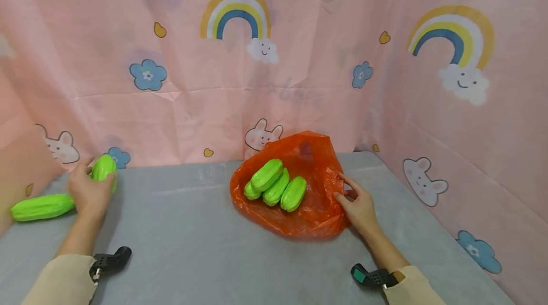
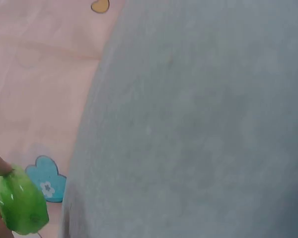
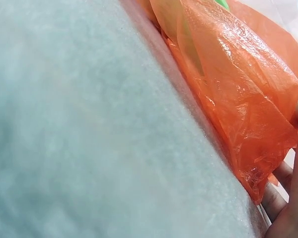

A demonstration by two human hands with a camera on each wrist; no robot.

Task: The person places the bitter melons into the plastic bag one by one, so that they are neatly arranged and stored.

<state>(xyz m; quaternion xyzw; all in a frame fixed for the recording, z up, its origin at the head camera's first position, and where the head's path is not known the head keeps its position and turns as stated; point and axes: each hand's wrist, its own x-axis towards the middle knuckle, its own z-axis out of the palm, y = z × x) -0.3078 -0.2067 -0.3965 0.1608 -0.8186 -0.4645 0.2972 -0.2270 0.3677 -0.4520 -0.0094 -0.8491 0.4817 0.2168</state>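
At the table's left, my left hand (image 1: pixel 91 190) grips a bright green, ridged zucchini (image 1: pixel 104 168), held upright; its end also shows in the left wrist view as a green tip (image 2: pixel 23 206) beside the fingers. Another zucchini (image 1: pixel 43 207) lies on the table just left of that hand. Right of the middle, an orange plastic bag (image 1: pixel 317 219) lies with its mouth spread wide. Several zucchini (image 1: pixel 267 175) are piled inside it. My right hand (image 1: pixel 359 205) pinches the bag's right edge between thumb and fingers; crumpled orange film (image 3: pixel 248 114) fills that grip in the right wrist view.
A grey cloth-covered table (image 1: pixel 180 229) stretches between the two hands. Pink curtains (image 1: pixel 184 119) printed with rainbows and rabbits hang close behind it and along both sides. Each wrist carries a black strap-on mount (image 1: pixel 112 260).
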